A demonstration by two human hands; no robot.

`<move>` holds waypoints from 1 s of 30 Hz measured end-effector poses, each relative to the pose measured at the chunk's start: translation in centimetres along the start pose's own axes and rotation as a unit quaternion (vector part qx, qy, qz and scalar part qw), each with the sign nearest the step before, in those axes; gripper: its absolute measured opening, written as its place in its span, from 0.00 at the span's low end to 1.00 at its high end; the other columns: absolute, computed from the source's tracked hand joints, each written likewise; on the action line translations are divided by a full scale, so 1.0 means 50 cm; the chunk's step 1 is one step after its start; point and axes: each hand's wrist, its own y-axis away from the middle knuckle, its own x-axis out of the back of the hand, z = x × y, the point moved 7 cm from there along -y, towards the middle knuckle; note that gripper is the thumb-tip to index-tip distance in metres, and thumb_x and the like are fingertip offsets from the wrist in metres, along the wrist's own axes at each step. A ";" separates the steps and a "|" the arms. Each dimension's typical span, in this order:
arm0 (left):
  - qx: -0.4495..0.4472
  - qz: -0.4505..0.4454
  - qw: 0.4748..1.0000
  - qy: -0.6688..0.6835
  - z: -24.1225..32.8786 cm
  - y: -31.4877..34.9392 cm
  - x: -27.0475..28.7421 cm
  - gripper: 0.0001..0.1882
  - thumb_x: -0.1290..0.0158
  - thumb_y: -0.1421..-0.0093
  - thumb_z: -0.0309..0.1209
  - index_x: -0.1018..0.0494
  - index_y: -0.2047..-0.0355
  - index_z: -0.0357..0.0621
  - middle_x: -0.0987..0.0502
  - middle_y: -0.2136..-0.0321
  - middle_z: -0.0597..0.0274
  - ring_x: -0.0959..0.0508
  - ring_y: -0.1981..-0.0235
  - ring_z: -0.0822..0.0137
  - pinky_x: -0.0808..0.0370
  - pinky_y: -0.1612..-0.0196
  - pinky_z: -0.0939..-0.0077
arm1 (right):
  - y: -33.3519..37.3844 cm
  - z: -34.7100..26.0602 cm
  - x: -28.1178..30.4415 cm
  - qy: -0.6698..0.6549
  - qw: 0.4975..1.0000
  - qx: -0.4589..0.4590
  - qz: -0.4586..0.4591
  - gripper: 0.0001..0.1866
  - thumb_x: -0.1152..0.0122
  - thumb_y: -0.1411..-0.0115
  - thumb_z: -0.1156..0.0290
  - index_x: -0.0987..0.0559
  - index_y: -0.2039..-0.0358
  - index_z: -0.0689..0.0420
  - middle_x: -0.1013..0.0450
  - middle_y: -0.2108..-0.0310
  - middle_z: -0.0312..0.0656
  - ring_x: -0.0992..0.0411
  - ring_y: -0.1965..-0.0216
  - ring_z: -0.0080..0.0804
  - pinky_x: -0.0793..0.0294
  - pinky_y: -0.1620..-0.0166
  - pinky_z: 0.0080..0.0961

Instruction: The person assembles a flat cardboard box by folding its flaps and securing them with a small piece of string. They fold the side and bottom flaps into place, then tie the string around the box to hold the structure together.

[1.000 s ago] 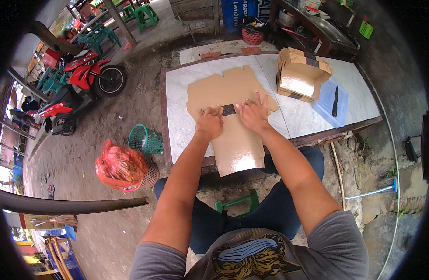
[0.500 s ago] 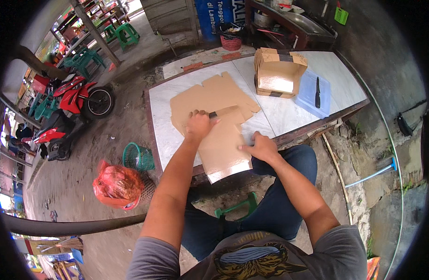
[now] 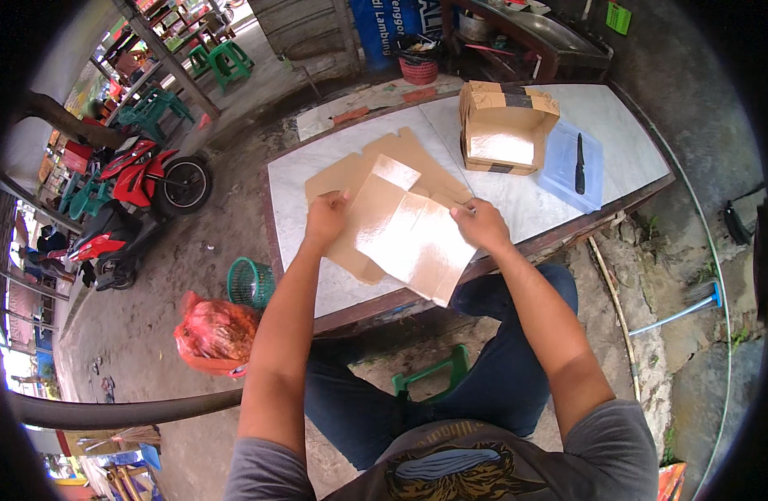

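A flat, die-cut brown cardboard box blank [image 3: 375, 213] with a glossy face is held up at a tilt between my two hands. My left hand [image 3: 325, 220] is closed on its left edge. Its right edge is pinched in my right hand [image 3: 481, 225], thumb toward the sheet. Under it, more flat cardboard blanks [image 3: 324, 182] lie on the white table [image 3: 288, 192], partly covered. Beyond my right hand stands a stack of folded cardboard boxes [image 3: 484, 159] with black markings. Right of the stack, a black knife [image 3: 580, 167] rests on a translucent plastic lid or tray [image 3: 555, 171].
On the ground to the left are a green basket [image 3: 248, 282] and a red plastic bag [image 3: 212, 334]. A red motorcycle [image 3: 133, 184] is parked farther left. A green stool [image 3: 446, 371] shows between my legs. A sink counter [image 3: 559, 37] stands past the table.
The top box blank has been raised off the pile and turned, its glossy face catching light. My left hand went from pressing on it to its left edge; my right hand moved up its right edge.
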 end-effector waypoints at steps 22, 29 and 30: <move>-0.040 0.068 0.996 0.038 0.053 0.066 0.144 0.16 0.46 0.28 0.38 0.19 0.51 0.39 0.18 0.71 0.43 0.19 0.73 0.58 0.24 0.65 0.60 | -0.007 -0.224 0.016 0.206 0.938 0.266 0.087 0.54 0.20 0.54 0.50 0.35 0.29 0.54 0.35 0.31 0.50 0.37 0.31 0.51 0.41 0.29 0.52; -0.027 0.074 0.994 -0.075 0.065 0.053 0.135 0.15 0.47 0.29 0.39 0.18 0.49 0.47 0.18 0.64 0.39 0.18 0.61 0.36 0.22 0.59 0.49 | -0.074 -0.273 -0.052 0.122 0.966 0.227 -0.018 0.51 0.20 0.53 0.52 0.34 0.31 0.56 0.30 0.37 0.53 0.35 0.33 0.51 0.36 0.33 0.50; -0.027 0.063 0.995 -0.069 0.043 0.053 0.119 0.16 0.47 0.29 0.39 0.18 0.49 0.47 0.17 0.64 0.39 0.17 0.61 0.37 0.21 0.59 0.49 | -0.085 -0.274 -0.070 0.112 0.966 0.229 -0.045 0.50 0.20 0.53 0.53 0.33 0.32 0.56 0.29 0.38 0.53 0.34 0.33 0.51 0.35 0.33 0.50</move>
